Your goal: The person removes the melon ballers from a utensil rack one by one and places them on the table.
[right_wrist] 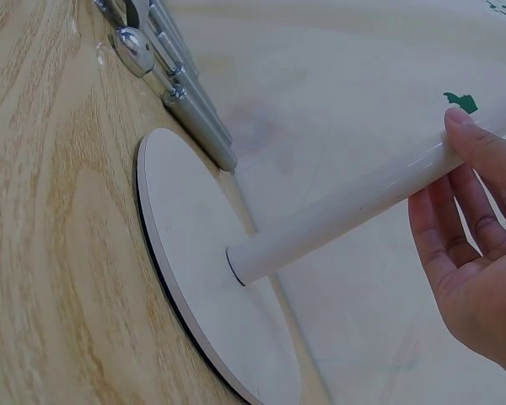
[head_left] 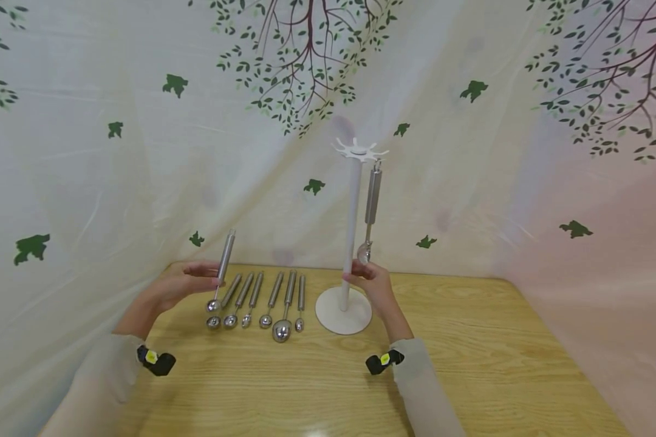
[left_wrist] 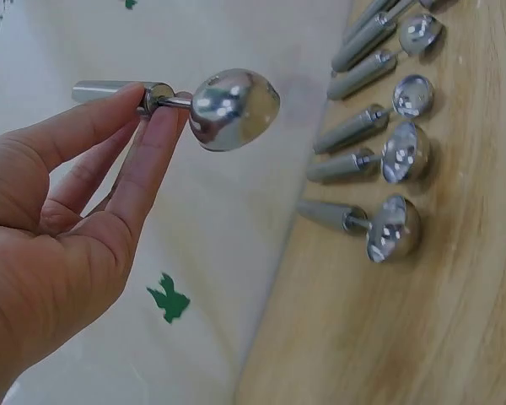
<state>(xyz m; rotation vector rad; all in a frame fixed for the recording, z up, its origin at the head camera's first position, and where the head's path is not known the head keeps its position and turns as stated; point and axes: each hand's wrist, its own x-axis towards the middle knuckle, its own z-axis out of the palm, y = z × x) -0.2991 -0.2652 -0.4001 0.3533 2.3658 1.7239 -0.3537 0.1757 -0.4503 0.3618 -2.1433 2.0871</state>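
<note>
My left hand (head_left: 180, 284) pinches a steel melon baller (head_left: 226, 255) at the lower end of its handle. In the left wrist view its round bowl (left_wrist: 234, 110) shows its outer side, beyond the fingertips. With thumb and fingers my right hand (head_left: 379, 290) grips the white pole (right_wrist: 346, 215) of an upright stand, low down above its round base (head_left: 332, 312). From the hooked white top (head_left: 356, 150) another melon baller (head_left: 373, 197) hangs on the right side, its bowl just above my right hand.
Several melon ballers (head_left: 273, 291) of different sizes lie side by side on the wooden table (head_left: 273, 388), between the left hand and the stand, handles pointing away. Right behind the table's far edge hangs a pale curtain (head_left: 142, 194) printed with leaves and branches.
</note>
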